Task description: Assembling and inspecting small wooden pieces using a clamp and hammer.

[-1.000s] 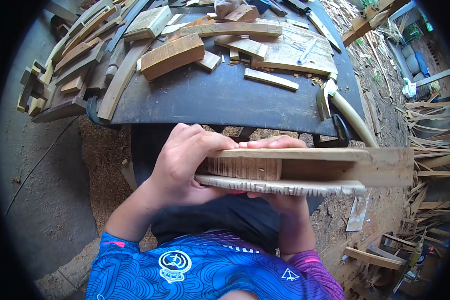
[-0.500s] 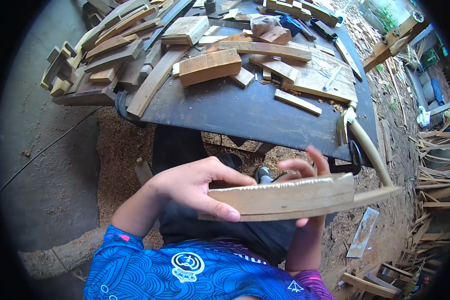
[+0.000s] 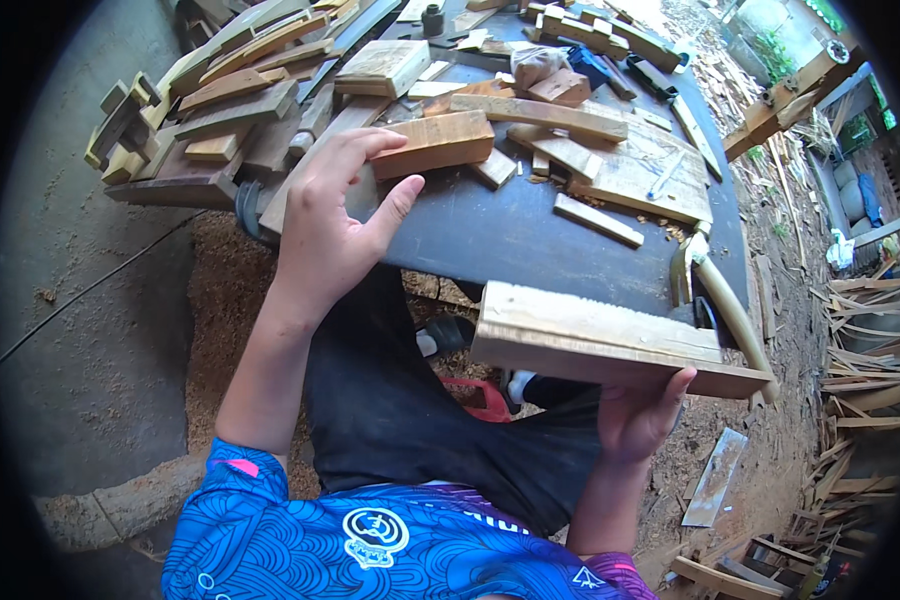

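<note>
My right hand (image 3: pixel 638 418) holds a pale stepped piece of wood (image 3: pixel 595 338) from below, its thumb up against the near side. A rough, light upper face shows, with a longer thin ledge running out to the right; most of my right fingers are hidden beneath. Over the table's near edge, my left hand (image 3: pixel 332 222) is raised with thumb and fingers apart around the left end of a reddish-brown wood block (image 3: pixel 438 140). Whether its fingertips touch that block I cannot tell.
Offcuts and a flat board (image 3: pixel 660 180) with a pen (image 3: pixel 667 176) cover the dark table (image 3: pixel 460 225). Stacked wood pieces (image 3: pixel 235 120) stand at the left. A tool with a curved wooden handle (image 3: pixel 735 305) hangs at the right corner. Wood scraps (image 3: pixel 865 390) lie beyond.
My left hand has let go of the stepped wood and moved up and forward to the brown block. The stepped wood has turned and stays in my right hand.
</note>
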A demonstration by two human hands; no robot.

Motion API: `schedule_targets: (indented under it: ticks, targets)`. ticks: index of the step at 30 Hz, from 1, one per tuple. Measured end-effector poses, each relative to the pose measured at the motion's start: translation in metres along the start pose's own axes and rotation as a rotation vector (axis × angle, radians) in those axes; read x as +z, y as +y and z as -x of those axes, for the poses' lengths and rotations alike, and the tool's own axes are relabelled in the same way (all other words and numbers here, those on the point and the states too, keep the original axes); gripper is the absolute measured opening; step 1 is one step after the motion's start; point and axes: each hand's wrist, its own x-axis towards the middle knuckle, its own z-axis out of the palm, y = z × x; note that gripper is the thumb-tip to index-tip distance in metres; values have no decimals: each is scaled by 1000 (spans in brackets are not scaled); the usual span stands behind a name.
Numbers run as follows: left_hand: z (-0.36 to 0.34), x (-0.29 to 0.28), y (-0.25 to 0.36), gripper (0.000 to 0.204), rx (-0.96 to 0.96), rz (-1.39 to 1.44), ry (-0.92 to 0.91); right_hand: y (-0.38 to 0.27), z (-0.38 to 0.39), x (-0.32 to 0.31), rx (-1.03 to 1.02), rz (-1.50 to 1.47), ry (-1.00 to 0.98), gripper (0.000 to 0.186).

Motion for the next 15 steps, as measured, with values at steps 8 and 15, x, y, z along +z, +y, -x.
schedule_targets:
  ticks: [8,15]
  targets:
    - [0,14,-4,60,97,-159,-115,21,16,0,243,16,30,64]
    - [-16,58,-19,68,53,-253,-131,27,29,-25,332,154,78,74]
